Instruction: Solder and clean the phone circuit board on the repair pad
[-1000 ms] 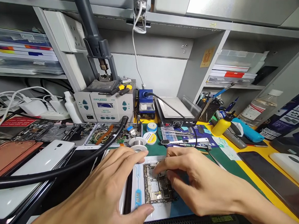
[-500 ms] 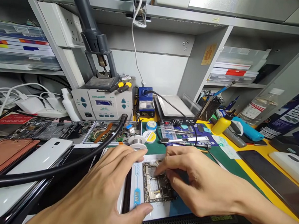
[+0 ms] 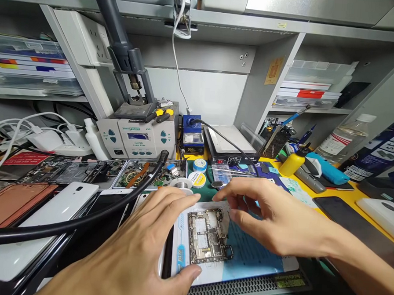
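A bare phone logic board (image 3: 216, 242) lies flat on a white and blue printed sheet (image 3: 257, 260). My left hand (image 3: 139, 241) rests along the sheet's left edge. Its fingers stretch forward and the thumb is spread toward the board's lower corner, holding nothing. To the right of the board hovers my right hand (image 3: 275, 217), fingers bent, with index finger and thumb apart and nothing visible between them. Just past its fingertips shows the dark bristle head of a brush (image 3: 216, 183), the rest of it hidden behind the hand. A spool of solder wire (image 3: 182, 184) stands beyond my left fingers.
A black hose (image 3: 80, 224) crosses the left side over several phones. Behind stand a grey soldering station (image 3: 138, 138), a blue soldering unit (image 3: 193, 134) and a white-topped heating plate (image 3: 230, 140). A yellow bottle (image 3: 291, 165) is at right. Under the sheet lies a perforated grey base (image 3: 242, 294).
My right hand has lifted off the board and moved up and right, its fingers opening. The board's right side now shows. My left hand has hardly moved.
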`<state>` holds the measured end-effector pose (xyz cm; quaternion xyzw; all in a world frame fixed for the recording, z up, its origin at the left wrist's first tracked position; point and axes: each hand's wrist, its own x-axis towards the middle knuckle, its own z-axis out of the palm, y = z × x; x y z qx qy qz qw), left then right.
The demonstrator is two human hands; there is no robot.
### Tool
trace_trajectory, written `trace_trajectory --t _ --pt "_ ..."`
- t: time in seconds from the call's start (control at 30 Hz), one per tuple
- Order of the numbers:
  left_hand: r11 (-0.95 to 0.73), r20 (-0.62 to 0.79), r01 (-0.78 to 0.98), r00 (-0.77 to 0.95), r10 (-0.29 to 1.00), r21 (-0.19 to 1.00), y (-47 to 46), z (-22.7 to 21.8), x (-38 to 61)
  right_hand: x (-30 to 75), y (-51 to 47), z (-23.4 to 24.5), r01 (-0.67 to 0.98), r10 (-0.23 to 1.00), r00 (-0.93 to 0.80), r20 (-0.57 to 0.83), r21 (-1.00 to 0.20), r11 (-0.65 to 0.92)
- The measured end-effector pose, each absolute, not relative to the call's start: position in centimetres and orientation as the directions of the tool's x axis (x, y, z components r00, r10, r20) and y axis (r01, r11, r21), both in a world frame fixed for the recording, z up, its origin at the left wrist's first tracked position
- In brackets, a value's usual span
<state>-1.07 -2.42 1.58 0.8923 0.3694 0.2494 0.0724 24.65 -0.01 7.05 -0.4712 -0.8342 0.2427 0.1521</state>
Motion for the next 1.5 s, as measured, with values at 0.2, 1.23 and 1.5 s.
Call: trace_trajectory --t 0.2,1.23,1.5 --pt "-0.735 0.379 0.598 0.631 0.677 0.32 -2.4 2.0 -0.5 25.1 0.3 7.2 0.721 0.869 -0.494 0.023 -0.547 0.425" --pt "-0.555 0.344 0.632 0.436 0.832 0.541 -2.8 3.2 0.6 24.4 1.0 7.1 0.325 0.92 -0.346 -0.184 -0.943 -0.066" --pt "-0.696 0.57 0.649 0.461 0.681 0.306 -2.6 3.3 0.8 22.8 0.3 5.6 -0.118 0.833 -0.469 -0.293 -0.914 -0.388"
